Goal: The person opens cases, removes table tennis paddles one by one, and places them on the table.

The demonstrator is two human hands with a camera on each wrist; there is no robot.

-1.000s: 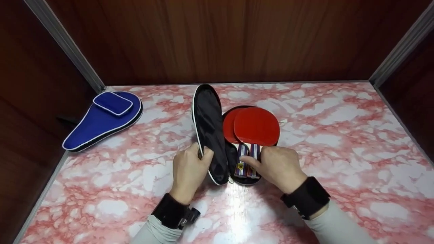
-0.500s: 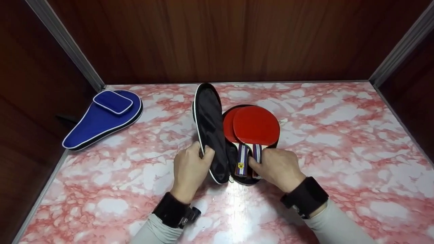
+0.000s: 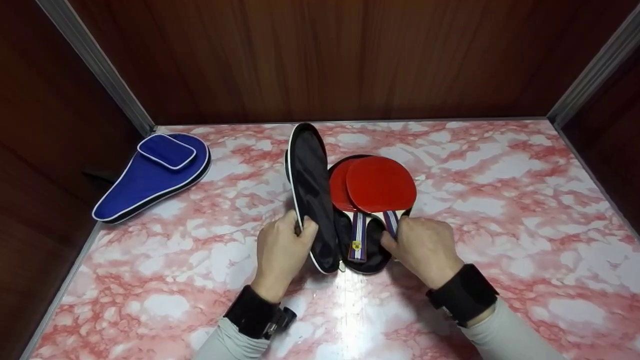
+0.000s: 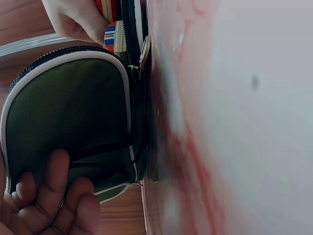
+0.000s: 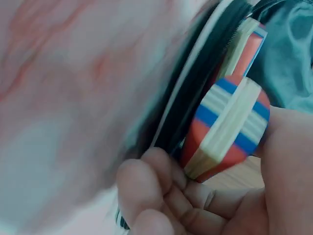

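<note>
A table tennis paddle case lies unzipped, its dark lid (image 3: 312,195) standing upright on the left. My left hand (image 3: 282,252) grips the lid's near part, thumb on the black lining; in the left wrist view its fingers (image 4: 58,183) curl against the outer cloth. In the case's other half lie two red paddles, the upper paddle (image 3: 382,184) overlapping the lower paddle (image 3: 339,187). My right hand (image 3: 425,245) holds the upper paddle's handle (image 5: 230,127), which slants toward the right rim. The lower paddle's striped handle (image 3: 358,237) lies straight in the case.
A blue paddle case (image 3: 155,180) with white piping and a small front pocket lies at the far left. Dark wood panels (image 3: 320,60) wall the back and sides of the red-and-white marbled table (image 3: 500,210). A zip pull (image 3: 342,266) hangs at the near edge.
My right hand has taken the upper paddle's handle and swung it rightward, away from the lower handle. The upper blade has shifted slightly right. My left hand keeps the lid raised.
</note>
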